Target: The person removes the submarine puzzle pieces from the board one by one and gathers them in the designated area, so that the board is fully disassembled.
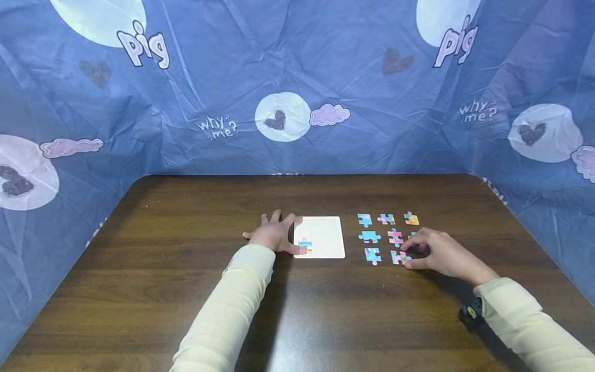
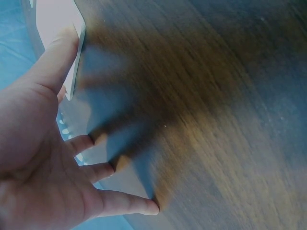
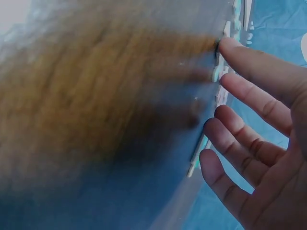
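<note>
My left hand [image 1: 274, 235] rests at the left side of a white puzzle tray [image 1: 325, 222], fingers spread. Its thumb lies over the tray's near left corner, against a jigsaw piece [image 1: 304, 243] set there; the index finger reaches the far left corner. In the left wrist view the thumb presses on the tray [image 2: 57, 17]. To the right, my right hand [image 1: 439, 253] is low over the loose pieces. Its thumb and index finger pinch the edges of a pink and blue jigsaw piece [image 1: 397, 257] in the nearest row, while the other fingers hang bent, partly hiding a piece behind them.
Loose jigsaw pieces lie in rows right of the tray, among them a blue one [image 1: 369, 237], a pink one [image 1: 394, 237] and a yellow one [image 1: 411, 219]. The brown wooden table [image 1: 186, 268] ends at a blue printed cloth [image 1: 288, 62] behind.
</note>
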Action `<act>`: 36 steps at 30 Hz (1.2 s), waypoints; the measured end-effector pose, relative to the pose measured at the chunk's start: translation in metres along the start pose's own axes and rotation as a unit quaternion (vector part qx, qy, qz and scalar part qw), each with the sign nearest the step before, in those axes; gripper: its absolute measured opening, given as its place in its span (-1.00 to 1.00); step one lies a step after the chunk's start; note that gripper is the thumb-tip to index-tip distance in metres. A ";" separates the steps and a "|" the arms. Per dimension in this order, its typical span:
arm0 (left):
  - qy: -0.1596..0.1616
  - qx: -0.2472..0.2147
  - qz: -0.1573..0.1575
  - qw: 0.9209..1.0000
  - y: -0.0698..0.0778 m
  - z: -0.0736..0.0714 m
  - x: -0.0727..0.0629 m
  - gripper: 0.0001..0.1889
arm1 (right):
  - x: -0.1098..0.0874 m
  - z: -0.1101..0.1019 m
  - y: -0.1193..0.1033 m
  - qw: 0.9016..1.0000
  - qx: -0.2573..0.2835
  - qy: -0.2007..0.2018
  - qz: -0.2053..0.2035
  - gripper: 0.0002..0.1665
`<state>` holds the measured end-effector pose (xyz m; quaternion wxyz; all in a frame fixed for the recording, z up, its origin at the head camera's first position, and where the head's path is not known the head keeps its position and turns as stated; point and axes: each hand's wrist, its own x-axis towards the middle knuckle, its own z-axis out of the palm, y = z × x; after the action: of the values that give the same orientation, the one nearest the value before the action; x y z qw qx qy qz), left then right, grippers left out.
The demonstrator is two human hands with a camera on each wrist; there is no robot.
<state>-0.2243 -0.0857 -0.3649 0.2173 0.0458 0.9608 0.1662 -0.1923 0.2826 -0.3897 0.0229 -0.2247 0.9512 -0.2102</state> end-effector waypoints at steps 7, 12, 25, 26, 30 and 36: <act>-0.006 0.002 -0.002 1.000 0.000 -0.001 0.000 -0.12 | 0.007 -0.010 -0.008 1.000 0.014 0.016 -0.020 -0.62; -0.007 0.002 -0.004 1.000 -0.001 -0.001 0.000 -0.10 | 0.020 -0.014 -0.022 0.999 0.031 0.007 -0.033 -0.64; -0.009 0.002 -0.005 1.000 -0.001 0.000 -0.001 -0.12 | 0.062 0.005 -0.069 0.993 0.080 -0.046 -0.069 -0.65; -0.009 0.003 -0.006 1.000 -0.001 0.000 -0.001 -0.12 | 0.066 0.008 -0.073 0.993 0.085 -0.050 -0.069 -0.65; -0.006 0.004 -0.007 1.000 -0.001 0.000 0.000 -0.12 | 0.079 0.019 -0.087 0.992 0.081 -0.063 -0.077 -0.65; -0.003 0.005 -0.009 1.000 -0.001 0.000 0.001 -0.10 | 0.095 0.031 -0.103 0.991 0.055 -0.070 -0.099 -0.66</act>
<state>-0.2251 -0.0861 -0.3654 0.2215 0.0386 0.9613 0.1590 -0.2307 0.1451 -0.3709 0.0803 -0.3306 0.9071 -0.2477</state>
